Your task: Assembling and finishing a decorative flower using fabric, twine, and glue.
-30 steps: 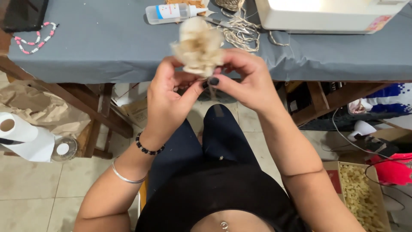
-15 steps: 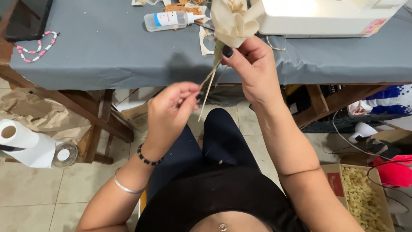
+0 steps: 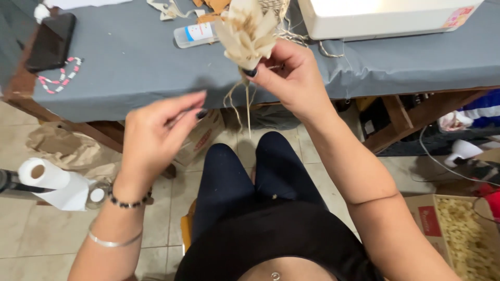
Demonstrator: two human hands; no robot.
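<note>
Husk flower [image 3: 249, 32] held above the counter [image 3: 130, 67] edge, right hand [image 3: 291, 78] fingers clamped on its base, strands dangling. Left hand [image 3: 156, 138] apart, fingertips pinched together, contents unclear. Best keep base grip firm, strands taut.

Right hand [image 3: 291, 78] is raised, fingers pinched closed; left hand [image 3: 156, 135] hangs lower, fingertips loosely together, forearms bare.
</note>
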